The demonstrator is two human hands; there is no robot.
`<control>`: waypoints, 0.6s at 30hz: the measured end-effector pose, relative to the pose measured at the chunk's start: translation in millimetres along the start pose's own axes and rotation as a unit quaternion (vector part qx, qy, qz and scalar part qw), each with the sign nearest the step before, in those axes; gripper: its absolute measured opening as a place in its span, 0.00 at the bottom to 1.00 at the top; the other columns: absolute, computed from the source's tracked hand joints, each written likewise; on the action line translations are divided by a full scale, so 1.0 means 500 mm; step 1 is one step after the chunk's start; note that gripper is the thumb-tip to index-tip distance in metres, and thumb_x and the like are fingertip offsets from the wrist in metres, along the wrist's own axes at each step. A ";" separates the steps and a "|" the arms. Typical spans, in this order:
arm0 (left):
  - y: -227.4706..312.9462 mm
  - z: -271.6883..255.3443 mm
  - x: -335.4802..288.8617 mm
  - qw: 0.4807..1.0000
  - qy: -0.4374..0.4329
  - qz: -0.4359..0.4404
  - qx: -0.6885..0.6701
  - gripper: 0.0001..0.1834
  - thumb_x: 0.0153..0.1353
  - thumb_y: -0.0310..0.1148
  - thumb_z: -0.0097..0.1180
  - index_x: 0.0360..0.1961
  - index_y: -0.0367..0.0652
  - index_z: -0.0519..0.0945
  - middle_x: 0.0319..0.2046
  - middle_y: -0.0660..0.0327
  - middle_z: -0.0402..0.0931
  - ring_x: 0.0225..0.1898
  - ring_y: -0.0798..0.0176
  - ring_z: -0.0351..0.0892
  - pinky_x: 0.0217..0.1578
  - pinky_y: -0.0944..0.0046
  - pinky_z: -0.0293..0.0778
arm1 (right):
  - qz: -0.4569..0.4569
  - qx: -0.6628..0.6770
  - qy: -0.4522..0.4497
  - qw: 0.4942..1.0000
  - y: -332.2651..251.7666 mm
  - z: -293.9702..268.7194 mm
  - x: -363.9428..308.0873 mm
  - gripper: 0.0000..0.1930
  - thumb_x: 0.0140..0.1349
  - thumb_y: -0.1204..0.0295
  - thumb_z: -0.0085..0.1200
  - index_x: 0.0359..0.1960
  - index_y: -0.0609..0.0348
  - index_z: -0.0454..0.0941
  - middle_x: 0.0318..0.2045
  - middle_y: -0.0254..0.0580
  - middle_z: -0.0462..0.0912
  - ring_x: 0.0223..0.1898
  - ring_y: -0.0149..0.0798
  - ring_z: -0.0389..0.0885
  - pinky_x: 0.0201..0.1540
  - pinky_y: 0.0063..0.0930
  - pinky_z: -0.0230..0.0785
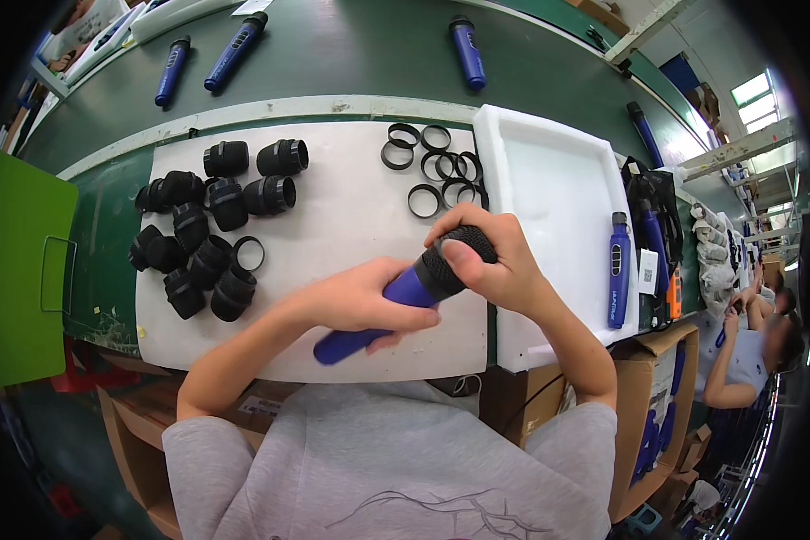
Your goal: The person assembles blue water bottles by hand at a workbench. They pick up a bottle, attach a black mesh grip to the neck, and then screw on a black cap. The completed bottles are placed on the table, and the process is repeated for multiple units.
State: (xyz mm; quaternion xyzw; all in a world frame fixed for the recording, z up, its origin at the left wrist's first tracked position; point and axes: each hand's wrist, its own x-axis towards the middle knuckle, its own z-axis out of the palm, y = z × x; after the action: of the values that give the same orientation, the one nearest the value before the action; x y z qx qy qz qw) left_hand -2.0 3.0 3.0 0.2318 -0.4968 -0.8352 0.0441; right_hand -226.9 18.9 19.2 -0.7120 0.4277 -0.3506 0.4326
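Observation:
Across the middle I hold a blue microphone (409, 290) with a black mesh head, tilted so its head points up and right. My left hand (369, 297) is wrapped round the blue body. At the other end my right hand (492, 256) grips the black head, thumb on the mesh. Several black microphone heads (228, 204) lie in a loose cluster on the white work sheet (351, 207), left of my hands. Beyond my right hand several thin black rings (425, 201) lie together; one more ring (250, 254) sits by the heads.
A white foam tray (549, 171) stands on the right, with a blue microphone (618, 270) on its right side. More microphones (236, 51) lie on the green bench beyond. Cardboard boxes (652, 378) stand below. A co-worker (738, 360) sits at far right.

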 end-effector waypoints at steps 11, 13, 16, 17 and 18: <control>0.012 0.007 -0.007 0.993 0.060 0.057 0.088 0.19 0.62 0.35 0.63 0.47 0.36 0.71 0.21 0.59 0.76 0.18 0.67 0.77 0.21 0.66 0.74 | -0.006 0.044 0.012 0.999 0.004 0.003 0.011 0.14 0.63 0.62 0.56 0.37 0.62 0.80 0.24 0.41 0.81 0.26 0.30 0.77 0.32 0.26 0.71; -0.013 -0.003 0.002 0.989 -0.095 0.036 -0.104 0.18 0.62 0.34 0.61 0.47 0.36 0.70 0.21 0.59 0.75 0.17 0.66 0.77 0.19 0.65 0.74 | -0.056 0.064 -0.014 0.996 0.002 0.005 0.010 0.13 0.63 0.63 0.55 0.37 0.61 0.80 0.27 0.41 0.81 0.27 0.30 0.78 0.33 0.26 0.71; -0.035 0.013 0.007 0.974 -0.140 0.004 -0.181 0.12 0.62 0.31 0.58 0.41 0.37 0.70 0.18 0.59 0.73 0.14 0.66 0.74 0.15 0.64 0.72 | -0.112 0.040 -0.056 0.991 0.007 0.010 0.008 0.12 0.62 0.64 0.55 0.37 0.60 0.80 0.27 0.41 0.82 0.28 0.32 0.79 0.34 0.26 0.72; -0.036 0.017 0.011 0.982 -0.108 -0.013 -0.153 0.11 0.62 0.30 0.58 0.40 0.38 0.70 0.18 0.59 0.72 0.13 0.66 0.73 0.14 0.64 0.71 | -0.094 0.037 -0.045 0.994 0.012 0.010 0.005 0.12 0.62 0.64 0.55 0.37 0.60 0.80 0.26 0.40 0.82 0.27 0.32 0.79 0.33 0.27 0.72; -0.029 0.016 0.012 0.986 -0.090 -0.018 -0.140 0.11 0.62 0.30 0.58 0.39 0.37 0.70 0.18 0.60 0.72 0.14 0.67 0.73 0.14 0.64 0.70 | -0.075 0.033 -0.035 0.996 0.015 0.009 0.002 0.11 0.62 0.64 0.55 0.36 0.60 0.80 0.25 0.40 0.82 0.26 0.32 0.79 0.32 0.27 0.72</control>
State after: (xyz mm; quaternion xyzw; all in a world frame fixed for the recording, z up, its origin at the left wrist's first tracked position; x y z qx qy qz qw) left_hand -8.4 15.2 -8.1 0.1560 -0.3731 -0.9144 0.0165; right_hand -224.8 17.5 10.7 -0.7394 0.3454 -0.3708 0.4432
